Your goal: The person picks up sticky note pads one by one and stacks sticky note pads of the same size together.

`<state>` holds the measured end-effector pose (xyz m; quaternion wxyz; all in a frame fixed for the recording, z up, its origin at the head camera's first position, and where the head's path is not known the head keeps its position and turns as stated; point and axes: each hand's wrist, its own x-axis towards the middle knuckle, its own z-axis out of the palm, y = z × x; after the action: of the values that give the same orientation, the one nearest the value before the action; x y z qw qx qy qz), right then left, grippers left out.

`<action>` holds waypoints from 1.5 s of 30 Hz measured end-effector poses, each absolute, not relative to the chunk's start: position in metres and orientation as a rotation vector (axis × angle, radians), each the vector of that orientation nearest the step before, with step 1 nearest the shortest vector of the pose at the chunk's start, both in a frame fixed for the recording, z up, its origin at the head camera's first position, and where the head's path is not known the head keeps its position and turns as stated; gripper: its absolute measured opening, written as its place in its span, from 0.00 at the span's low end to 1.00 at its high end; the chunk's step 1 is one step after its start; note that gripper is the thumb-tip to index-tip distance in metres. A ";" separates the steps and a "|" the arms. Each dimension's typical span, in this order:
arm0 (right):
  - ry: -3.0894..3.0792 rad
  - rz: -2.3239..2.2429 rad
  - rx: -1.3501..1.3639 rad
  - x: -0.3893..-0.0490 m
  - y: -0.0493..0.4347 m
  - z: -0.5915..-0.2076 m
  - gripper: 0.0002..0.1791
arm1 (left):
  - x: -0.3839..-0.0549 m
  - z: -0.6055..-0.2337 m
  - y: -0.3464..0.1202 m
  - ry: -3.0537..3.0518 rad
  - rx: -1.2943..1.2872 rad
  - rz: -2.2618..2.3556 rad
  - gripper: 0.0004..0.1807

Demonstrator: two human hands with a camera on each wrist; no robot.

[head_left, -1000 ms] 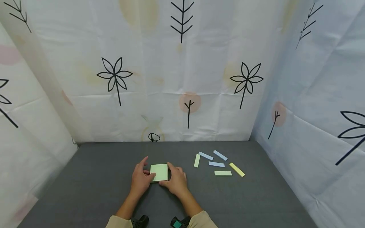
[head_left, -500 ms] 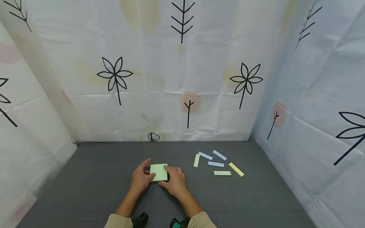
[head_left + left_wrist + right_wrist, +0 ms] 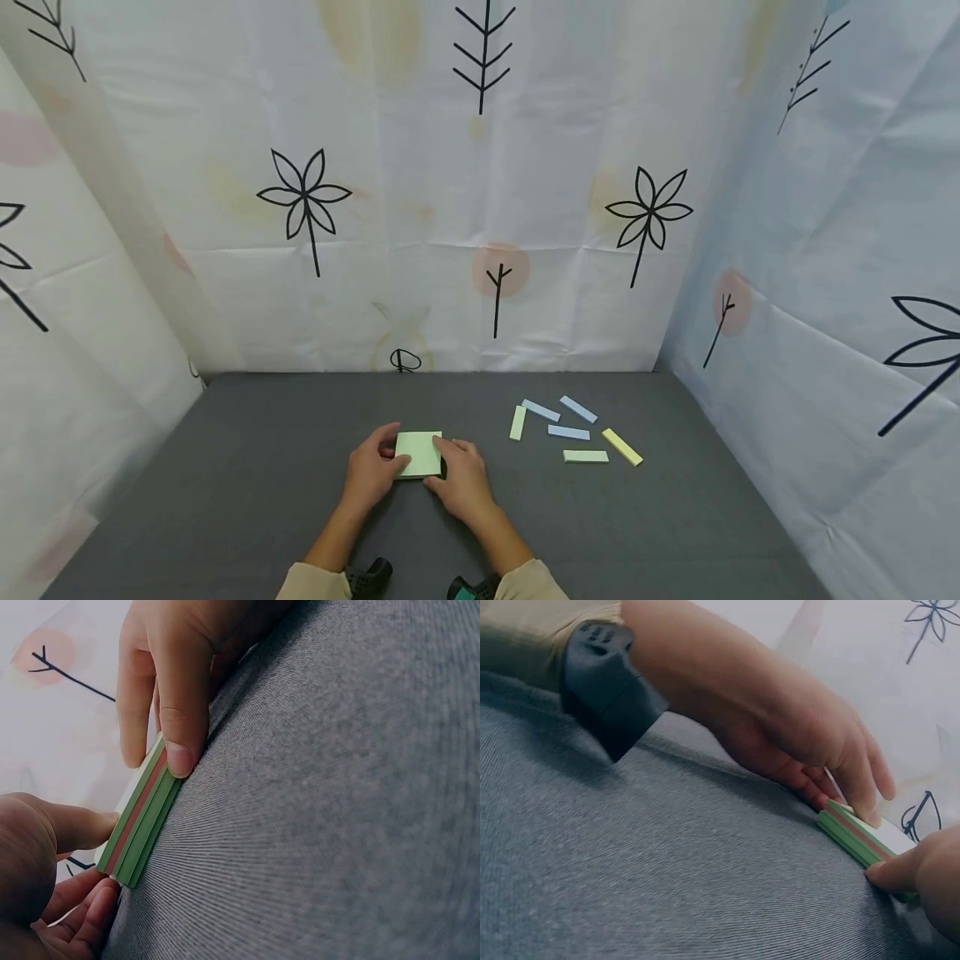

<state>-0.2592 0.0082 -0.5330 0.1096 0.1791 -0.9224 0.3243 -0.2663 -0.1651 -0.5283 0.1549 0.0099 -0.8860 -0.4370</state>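
Note:
A stack of square sticky-note pads (image 3: 422, 452) lies on the grey cloth, pale green on top. Its side (image 3: 139, 821) shows green layers with one pink layer between them. The left hand (image 3: 367, 468) holds the stack's left edge, thumb on top and fingers at the side and beneath, as the left wrist view shows. From the right, the right hand (image 3: 465, 481) grips the stack, its index finger at the top right and its thumb against the near side. The right palm hides part of the stack's right edge.
To the right lie several narrow strips: blue strips (image 3: 568, 432), a pale green strip (image 3: 586, 457), another green strip (image 3: 517, 422) and a yellow strip (image 3: 622, 447). Patterned white cloth walls (image 3: 420, 300) stand behind and at both sides of the grey-covered table (image 3: 225, 500).
The right index finger has moved from the stack's far right corner onto its top, and the right thumb has slid slightly right. The left index finger has lowered a little. The strips lie unchanged.

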 end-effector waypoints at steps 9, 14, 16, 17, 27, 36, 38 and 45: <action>-2.717 0.923 0.551 -0.261 0.008 -0.531 0.34 | -0.269 -0.526 -0.165 -2.532 0.028 -1.255 0.29; -2.750 0.958 0.512 -0.264 0.008 -0.528 0.34 | -0.270 -0.526 -0.164 -2.545 0.019 -1.251 0.29; -2.753 0.958 0.500 -0.265 0.009 -0.527 0.34 | -0.270 -0.526 -0.163 -2.550 0.014 -1.244 0.29; -2.755 0.961 0.495 -0.265 0.009 -0.526 0.34 | -0.270 -0.526 -0.163 -2.553 0.014 -1.240 0.29; -2.747 1.054 0.625 -0.264 0.018 -0.530 0.35 | -0.267 -0.529 -0.167 -2.576 -0.001 -1.234 0.22; -2.659 1.435 0.716 -0.264 0.044 -0.525 0.28 | -0.264 -0.528 -0.170 -2.624 -0.023 -1.151 0.19; -2.655 1.436 0.700 -0.263 0.051 -0.522 0.25 | -0.264 -0.528 -0.169 -2.637 -0.021 -1.146 0.19; -2.667 1.164 0.622 -0.272 0.081 -0.514 0.20 | -0.264 -0.527 -0.170 -2.635 -0.030 -1.179 0.19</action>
<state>-0.2721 0.0814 -0.5143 0.0827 0.2083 -0.8933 0.3897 -0.2644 -0.1699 -0.5273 0.1272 -0.0102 -0.9053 -0.4051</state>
